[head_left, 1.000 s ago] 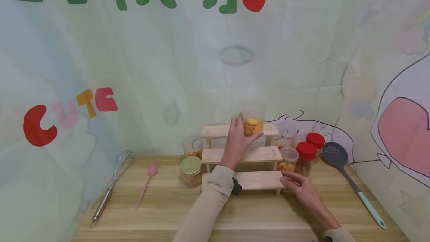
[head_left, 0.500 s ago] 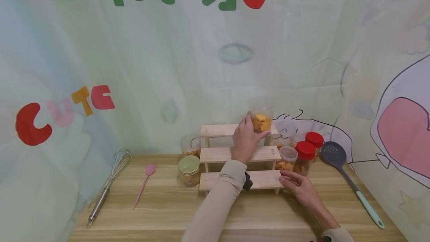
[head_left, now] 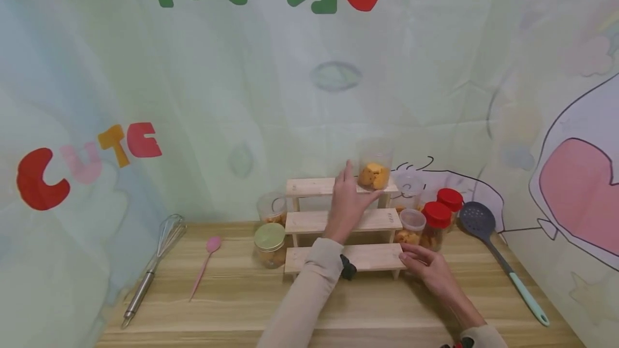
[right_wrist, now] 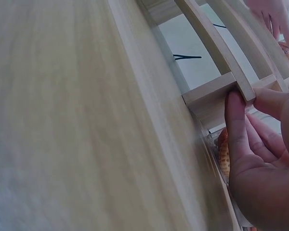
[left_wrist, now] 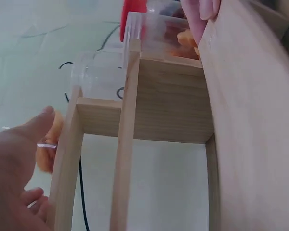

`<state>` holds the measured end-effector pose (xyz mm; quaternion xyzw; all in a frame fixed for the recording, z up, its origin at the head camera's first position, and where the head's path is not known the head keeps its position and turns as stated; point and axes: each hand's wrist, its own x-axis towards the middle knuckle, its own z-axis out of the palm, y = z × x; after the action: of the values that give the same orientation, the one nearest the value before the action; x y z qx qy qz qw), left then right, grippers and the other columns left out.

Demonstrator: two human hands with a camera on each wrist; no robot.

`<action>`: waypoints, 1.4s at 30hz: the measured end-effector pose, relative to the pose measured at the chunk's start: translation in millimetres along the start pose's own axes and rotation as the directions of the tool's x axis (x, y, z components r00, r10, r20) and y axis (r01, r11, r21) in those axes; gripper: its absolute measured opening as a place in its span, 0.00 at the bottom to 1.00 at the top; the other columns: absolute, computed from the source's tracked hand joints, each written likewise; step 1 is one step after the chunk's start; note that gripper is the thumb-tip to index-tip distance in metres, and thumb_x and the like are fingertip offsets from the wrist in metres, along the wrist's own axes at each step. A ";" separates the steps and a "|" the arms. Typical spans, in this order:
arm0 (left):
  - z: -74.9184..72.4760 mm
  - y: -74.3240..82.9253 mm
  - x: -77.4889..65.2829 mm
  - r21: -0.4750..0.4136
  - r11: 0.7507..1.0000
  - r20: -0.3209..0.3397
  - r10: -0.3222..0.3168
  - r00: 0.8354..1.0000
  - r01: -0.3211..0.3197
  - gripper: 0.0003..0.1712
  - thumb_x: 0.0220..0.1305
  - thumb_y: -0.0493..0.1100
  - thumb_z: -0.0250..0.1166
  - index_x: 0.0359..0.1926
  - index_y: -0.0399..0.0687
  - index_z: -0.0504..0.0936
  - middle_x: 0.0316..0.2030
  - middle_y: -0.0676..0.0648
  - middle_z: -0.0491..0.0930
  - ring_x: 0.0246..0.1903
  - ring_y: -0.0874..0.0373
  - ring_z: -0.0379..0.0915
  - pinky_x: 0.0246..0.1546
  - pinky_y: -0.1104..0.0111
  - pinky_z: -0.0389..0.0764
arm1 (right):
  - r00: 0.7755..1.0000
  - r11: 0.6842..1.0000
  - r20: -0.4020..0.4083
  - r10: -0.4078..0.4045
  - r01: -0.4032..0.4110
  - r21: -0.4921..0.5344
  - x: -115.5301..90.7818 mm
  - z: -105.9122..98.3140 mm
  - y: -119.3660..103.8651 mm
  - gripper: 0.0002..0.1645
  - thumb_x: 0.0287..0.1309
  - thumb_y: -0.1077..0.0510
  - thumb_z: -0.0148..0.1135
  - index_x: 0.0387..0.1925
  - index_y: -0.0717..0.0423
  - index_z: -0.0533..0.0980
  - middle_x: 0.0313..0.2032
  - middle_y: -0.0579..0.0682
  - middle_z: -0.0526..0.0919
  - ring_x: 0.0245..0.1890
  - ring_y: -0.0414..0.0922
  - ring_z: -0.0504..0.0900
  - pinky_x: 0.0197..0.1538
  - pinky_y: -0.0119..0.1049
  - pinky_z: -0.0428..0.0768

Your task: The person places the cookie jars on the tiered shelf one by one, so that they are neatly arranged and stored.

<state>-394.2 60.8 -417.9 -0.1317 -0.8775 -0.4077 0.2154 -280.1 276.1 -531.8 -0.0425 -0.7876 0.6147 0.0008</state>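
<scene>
A clear plastic jar of cookies (head_left: 374,175) stands upright at the right end of the top step of a three-tier wooden rack (head_left: 307,222). My left hand (head_left: 345,205) is just left of it, fingers extended and apart from the jar's side, thumb in front of its base. From the left wrist view, that hand (left_wrist: 12,159) has its thumb stretched toward the cookies; whether the thumb touches is unclear. My right hand (head_left: 432,273) pinches the right end of the lowest step; in the right wrist view its fingers (right_wrist: 237,122) grip the board's edge.
Right of the rack stand red-lidded jars (head_left: 437,215) and a clear-lidded jar (head_left: 411,227); a slotted skimmer (head_left: 488,235) lies beyond. On the left are a green-lidded jar (head_left: 270,246), a pink spoon (head_left: 205,267) and a whisk (head_left: 155,270). A printed cloth (head_left: 242,95) hangs behind.
The left hand carried the cookie jar rightward along the top step and set it down at the right end. Its fingers have since moved left off the jar. The right hand stays put.
</scene>
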 end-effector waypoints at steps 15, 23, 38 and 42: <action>-108.5 -106.2 -77.9 -0.122 0.984 -0.308 0.086 0.947 -0.129 0.41 0.64 0.51 0.81 0.72 0.41 0.77 0.66 0.38 0.80 0.65 0.40 0.78 0.65 0.43 0.81 | 1.000 1.000 0.012 0.015 -0.015 0.002 -1.6 2.1 -1.8 0.36 0.75 0.48 0.70 0.75 0.63 0.73 0.58 0.58 0.88 0.48 0.33 0.86 0.52 0.27 0.84; -151.8 -167.2 -103.3 -0.210 0.976 -0.255 -0.108 0.961 0.054 0.42 0.63 0.51 0.82 0.73 0.42 0.76 0.69 0.36 0.77 0.67 0.38 0.74 0.69 0.43 0.76 | 0.999 1.000 0.023 0.030 -0.030 0.004 -1.4 5.1 -2.9 0.38 0.73 0.47 0.71 0.75 0.62 0.73 0.56 0.54 0.89 0.48 0.33 0.86 0.53 0.26 0.83; -148.4 -196.0 -119.6 -0.187 0.958 0.063 -0.208 0.976 0.216 0.53 0.58 0.49 0.85 0.77 0.37 0.67 0.71 0.34 0.76 0.72 0.39 0.72 0.73 0.44 0.74 | 1.000 0.999 0.019 0.025 -0.024 -0.030 -5.7 1.2 -6.5 0.38 0.74 0.45 0.70 0.75 0.61 0.73 0.60 0.58 0.88 0.48 0.32 0.86 0.52 0.26 0.83; -148.3 -197.9 -121.5 -0.201 0.954 0.072 -0.213 0.974 0.224 0.51 0.57 0.45 0.86 0.74 0.37 0.69 0.68 0.34 0.78 0.70 0.39 0.74 0.72 0.45 0.76 | 0.999 0.999 0.025 0.033 -0.032 -0.038 -7.1 2.1 -7.3 0.38 0.75 0.44 0.69 0.75 0.62 0.73 0.60 0.58 0.88 0.49 0.32 0.85 0.52 0.26 0.83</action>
<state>-328.6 -185.8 -522.0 -0.0657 -0.8443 -0.5152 0.1321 -273.6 271.8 -524.9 -0.0475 -0.7984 0.6000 -0.0199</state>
